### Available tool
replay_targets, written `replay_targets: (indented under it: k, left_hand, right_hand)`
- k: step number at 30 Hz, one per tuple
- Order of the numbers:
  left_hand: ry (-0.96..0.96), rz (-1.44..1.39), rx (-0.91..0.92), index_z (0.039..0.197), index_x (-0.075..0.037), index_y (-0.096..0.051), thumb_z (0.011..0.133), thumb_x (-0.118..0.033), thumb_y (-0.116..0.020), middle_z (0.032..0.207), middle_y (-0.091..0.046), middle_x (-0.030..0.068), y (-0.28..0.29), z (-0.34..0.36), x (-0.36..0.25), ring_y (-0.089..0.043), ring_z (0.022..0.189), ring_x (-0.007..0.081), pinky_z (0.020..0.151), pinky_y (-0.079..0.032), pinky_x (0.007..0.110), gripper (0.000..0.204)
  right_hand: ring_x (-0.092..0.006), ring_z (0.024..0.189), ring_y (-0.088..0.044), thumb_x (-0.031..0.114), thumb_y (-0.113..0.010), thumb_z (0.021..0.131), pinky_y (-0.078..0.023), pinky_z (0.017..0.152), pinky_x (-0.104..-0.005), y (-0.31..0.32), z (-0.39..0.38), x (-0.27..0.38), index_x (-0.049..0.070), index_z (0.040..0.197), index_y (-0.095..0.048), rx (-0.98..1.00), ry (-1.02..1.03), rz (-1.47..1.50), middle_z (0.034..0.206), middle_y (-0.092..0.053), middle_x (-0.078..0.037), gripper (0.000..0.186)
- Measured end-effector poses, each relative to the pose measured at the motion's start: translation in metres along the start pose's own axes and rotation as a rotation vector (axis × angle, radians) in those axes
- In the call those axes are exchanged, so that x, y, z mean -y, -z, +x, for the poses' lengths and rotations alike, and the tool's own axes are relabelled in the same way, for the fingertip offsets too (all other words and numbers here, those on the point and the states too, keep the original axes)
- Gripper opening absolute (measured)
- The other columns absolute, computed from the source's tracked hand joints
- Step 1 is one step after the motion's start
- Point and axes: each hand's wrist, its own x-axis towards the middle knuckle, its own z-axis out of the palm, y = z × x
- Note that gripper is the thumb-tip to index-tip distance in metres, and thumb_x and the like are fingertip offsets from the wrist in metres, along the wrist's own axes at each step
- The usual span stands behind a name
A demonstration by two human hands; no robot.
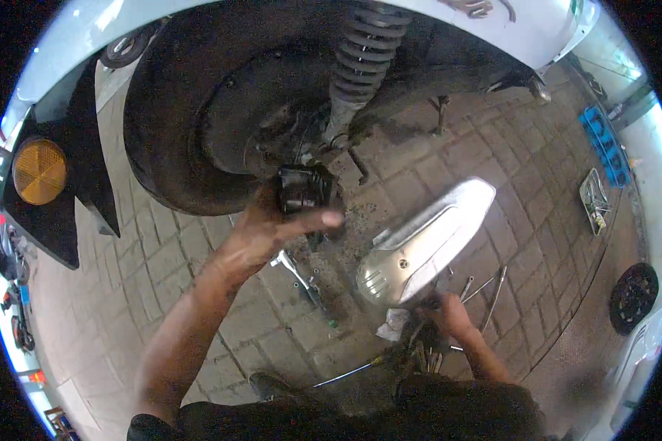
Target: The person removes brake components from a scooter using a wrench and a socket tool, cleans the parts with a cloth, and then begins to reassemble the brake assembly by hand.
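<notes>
My left hand [261, 224] reaches in beside a black tyre [162, 147], its fingers round a dark, block-like part [301, 189] below a coil spring shock absorber [371, 51]. Its thumb sticks out to the right. Lower right, my right hand [452, 316] is closed near the lower end of a long silver metal cover [430, 239] on the paving. What its fingers hold, if anything, is too dark to make out. A crumpled whitish piece [393, 325] is just left of that hand.
Several long metal tools [485, 290] lie right of the cover. A screwdriver [346, 373] and a silver bracket-like part [294, 275] are on the paving. A blue tray [603, 147] and a metal tray [594, 202] stand far right. White bodywork with an orange reflector [40, 172] overhangs.
</notes>
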Motion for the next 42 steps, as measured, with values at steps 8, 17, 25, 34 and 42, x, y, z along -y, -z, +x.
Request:
replay_targets:
  k: [8, 17, 25, 34, 42]
  left_hand:
    - [0.026, -0.181, -0.066, 0.133, 0.003, -0.047, 0.065, -0.039, -0.09, 0.126, -0.058, 0.0142, 0.002, 0.001, 0.018, -0.055, 0.117, 0.0246, 0.103, -0.042, 0.037, 0.092]
    - [0.057, -0.396, 0.067, 0.128, 0.0, -0.055, 0.074, -0.032, -0.081, 0.121, -0.063, 0.0102, 0.008, 0.014, 0.042, -0.059, 0.111, 0.0246, 0.1, -0.044, 0.038, 0.068]
    - [0.058, -0.725, 0.238, 0.12, -0.006, -0.063, 0.084, -0.043, -0.069, 0.109, -0.067, 0.005, -0.009, 0.006, 0.013, -0.062, 0.097, 0.0181, 0.09, -0.048, 0.034, 0.053]
    - [0.048, -0.781, 0.246, 0.118, -0.01, -0.064, 0.088, -0.047, -0.062, 0.11, -0.068, 0.0032, -0.015, 0.007, 0.018, -0.062, 0.098, 0.0174, 0.088, -0.047, 0.033, 0.048]
    - [0.033, -0.873, 0.235, 0.119, -0.007, -0.063, 0.089, -0.041, -0.065, 0.114, -0.067, 0.0054, -0.02, 0.006, 0.014, -0.062, 0.102, 0.0188, 0.095, -0.047, 0.034, 0.046]
  right_hand:
    - [-0.0294, 0.082, -0.069, 0.021, -0.069, 0.09, -0.056, 0.064, -0.0399, 0.053, 0.0, 0.105, 0.003, 0.121, -0.05, -0.377, -0.233, 1.268, 0.098, -0.069, -0.015, 0.041]
    - [-0.0184, 0.1, -0.064, 0.014, -0.075, 0.086, -0.053, 0.089, -0.0321, 0.199, 0.009, 0.245, -0.004, 0.13, -0.048, -0.064, 0.189, 0.724, 0.111, -0.066, -0.012, 0.055]
    - [-0.0192, 0.103, -0.064, 0.019, -0.084, 0.076, -0.048, 0.095, -0.033, 0.185, 0.037, 0.305, -0.006, 0.127, -0.05, -0.604, 0.521, 0.235, 0.111, -0.068, -0.013, 0.066]
    - [-0.0337, 0.081, -0.069, 0.009, -0.076, 0.074, -0.054, 0.074, -0.0411, 0.144, 0.038, 0.325, 0.001, 0.104, -0.061, -0.576, 0.728, 0.024, 0.09, -0.068, -0.017, 0.035]
    - [-0.0406, 0.082, -0.067, 0.006, -0.076, 0.072, -0.054, 0.071, -0.0443, 0.13, 0.029, 0.324, -0.001, 0.114, -0.054, -0.719, 0.815, 0.006, 0.092, -0.065, -0.022, 0.048]
